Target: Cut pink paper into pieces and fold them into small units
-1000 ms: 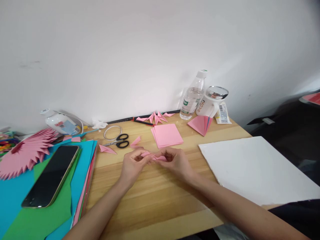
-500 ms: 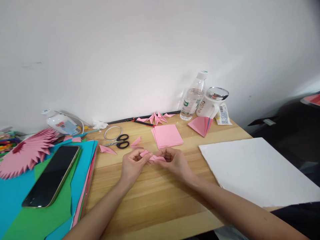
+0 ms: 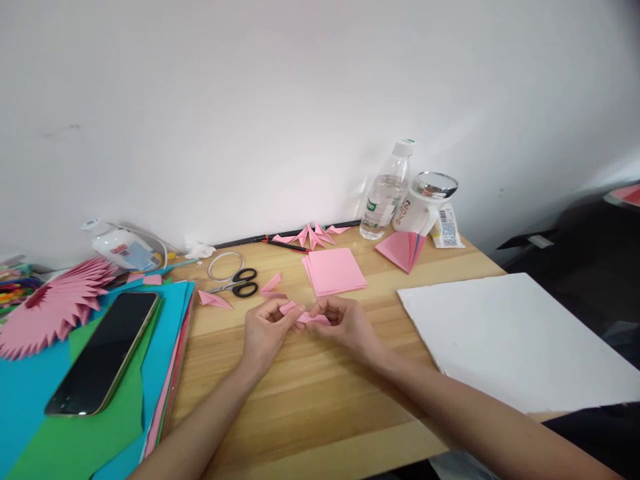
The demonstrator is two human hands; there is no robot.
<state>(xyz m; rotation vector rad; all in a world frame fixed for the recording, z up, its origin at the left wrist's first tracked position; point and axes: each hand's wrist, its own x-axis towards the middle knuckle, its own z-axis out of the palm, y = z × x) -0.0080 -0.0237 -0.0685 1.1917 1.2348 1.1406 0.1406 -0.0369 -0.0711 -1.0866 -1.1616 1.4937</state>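
Observation:
Between my hands is a small folded piece of pink paper [image 3: 305, 318], held just above the wooden table [image 3: 300, 393]. My left hand [image 3: 267, 332] pinches its left end between thumb and fingers. The right end is gripped by my right hand [image 3: 347, 328], thumb below and fingers curled over. My fingers cover part of the paper. Just beyond them lies a stack of square pink paper [image 3: 336, 272]. Folded pink pieces [image 3: 273, 287] rest left of the stack, near black-handled scissors [image 3: 240, 285]. Another folded pink piece [image 3: 215, 300] is by the scissors' tips.
A phone [image 3: 105, 353] lies on green and blue paper at left, beside a pink folded-paper ring [image 3: 55, 307]. Along the wall stand a water bottle [image 3: 385, 193] and a mug [image 3: 425, 203]. A pink folded fan [image 3: 403, 250] and white board [image 3: 515, 340] are at right.
My right hand has shifted very slightly left along the pink paper, closer to my left hand. My left hand keeps its pinch in nearly the same place.

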